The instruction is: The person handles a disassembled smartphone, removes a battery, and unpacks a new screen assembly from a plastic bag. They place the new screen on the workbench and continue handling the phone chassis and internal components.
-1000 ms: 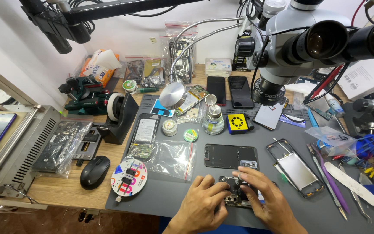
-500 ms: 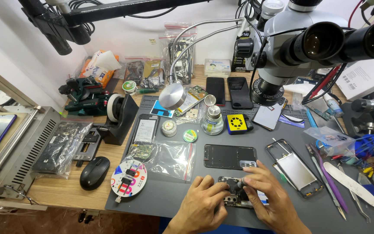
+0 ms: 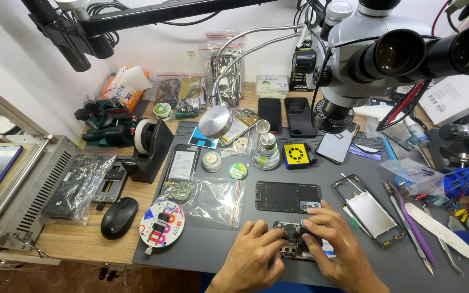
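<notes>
Phone-repair workshop: microscope (image 3: 375, 59), opened phones (image 3: 287, 196).

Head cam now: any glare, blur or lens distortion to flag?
Head view: even, bright light with soft shadows; the bench is sharp. The microscope eyepieces loom large and slightly soft at top right. Wide-angle bend shows along the mat edges. Mild sheen on the clear plastic bag. Left hand and right hand show no motion blur.

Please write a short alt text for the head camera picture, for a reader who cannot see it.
Two bare hands, the left hand and the right hand, press on a small opened phone part lying on a grey work mat. Just behind it lie a dark phone back and a metal phone frame; a microscope hangs above the crowded bench.
</notes>
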